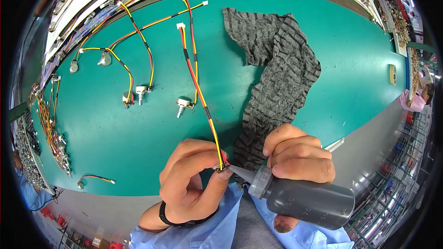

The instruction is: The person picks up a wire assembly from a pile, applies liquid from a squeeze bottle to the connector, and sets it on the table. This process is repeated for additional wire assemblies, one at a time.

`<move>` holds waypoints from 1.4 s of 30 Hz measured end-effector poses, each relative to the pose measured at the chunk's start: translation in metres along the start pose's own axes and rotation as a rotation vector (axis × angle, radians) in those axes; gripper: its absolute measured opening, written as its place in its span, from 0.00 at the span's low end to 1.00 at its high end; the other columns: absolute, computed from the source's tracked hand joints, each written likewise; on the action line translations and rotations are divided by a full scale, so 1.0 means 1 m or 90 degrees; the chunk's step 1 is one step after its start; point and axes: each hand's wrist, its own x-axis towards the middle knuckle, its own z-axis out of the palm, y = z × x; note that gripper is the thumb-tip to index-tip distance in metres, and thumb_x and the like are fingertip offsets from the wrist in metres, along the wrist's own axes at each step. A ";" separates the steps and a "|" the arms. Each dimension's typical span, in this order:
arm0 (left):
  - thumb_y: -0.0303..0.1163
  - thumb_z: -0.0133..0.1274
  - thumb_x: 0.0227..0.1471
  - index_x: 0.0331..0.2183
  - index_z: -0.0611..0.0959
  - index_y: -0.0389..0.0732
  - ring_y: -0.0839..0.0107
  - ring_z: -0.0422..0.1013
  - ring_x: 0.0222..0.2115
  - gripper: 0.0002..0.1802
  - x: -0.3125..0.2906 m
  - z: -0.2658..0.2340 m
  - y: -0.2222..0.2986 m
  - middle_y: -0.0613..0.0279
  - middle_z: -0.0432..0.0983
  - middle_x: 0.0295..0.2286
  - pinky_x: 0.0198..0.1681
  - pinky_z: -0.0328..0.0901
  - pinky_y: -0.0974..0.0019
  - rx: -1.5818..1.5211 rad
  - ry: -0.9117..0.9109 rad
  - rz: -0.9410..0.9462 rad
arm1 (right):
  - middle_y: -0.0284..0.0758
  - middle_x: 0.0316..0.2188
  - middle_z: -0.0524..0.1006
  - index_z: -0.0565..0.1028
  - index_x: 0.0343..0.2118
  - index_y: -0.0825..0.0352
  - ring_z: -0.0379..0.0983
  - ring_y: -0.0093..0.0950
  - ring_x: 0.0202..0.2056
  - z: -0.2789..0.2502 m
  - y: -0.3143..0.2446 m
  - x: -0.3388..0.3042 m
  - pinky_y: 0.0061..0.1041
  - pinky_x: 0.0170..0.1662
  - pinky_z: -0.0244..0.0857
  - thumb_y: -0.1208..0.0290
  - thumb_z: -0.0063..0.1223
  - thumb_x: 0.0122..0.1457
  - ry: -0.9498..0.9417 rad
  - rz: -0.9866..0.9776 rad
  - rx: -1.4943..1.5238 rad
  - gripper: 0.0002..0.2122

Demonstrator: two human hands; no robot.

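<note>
My left hand pinches a wired potentiometer between thumb and fingers, with most of its body hidden. Its red, yellow and black wire lead runs up across the green bench to a white connector. In my right hand is a squeeze bottle of dark grey colour, lying on its side with its translucent nozzle pointing left. The nozzle tip is at the potentiometer's terminals; whether it touches them I cannot tell. Beyond my hands lies a crumpled grey-and-black striped cloth.
Several more wired potentiometers lie on the green bench, left of the cloth. A bundle of wired parts is at the left edge, near a short lead. A tape roll stands far right. People sit at both sides.
</note>
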 end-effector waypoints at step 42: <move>0.14 0.56 0.44 0.38 0.75 0.28 0.59 0.75 0.32 0.16 0.002 0.004 0.002 0.43 0.76 0.32 0.36 0.71 0.63 -0.096 0.059 -0.027 | 0.34 0.18 0.68 0.68 0.38 0.73 0.63 0.27 0.17 -0.003 0.006 -0.001 0.34 0.26 0.64 0.42 0.72 0.36 -0.018 0.011 0.085 0.38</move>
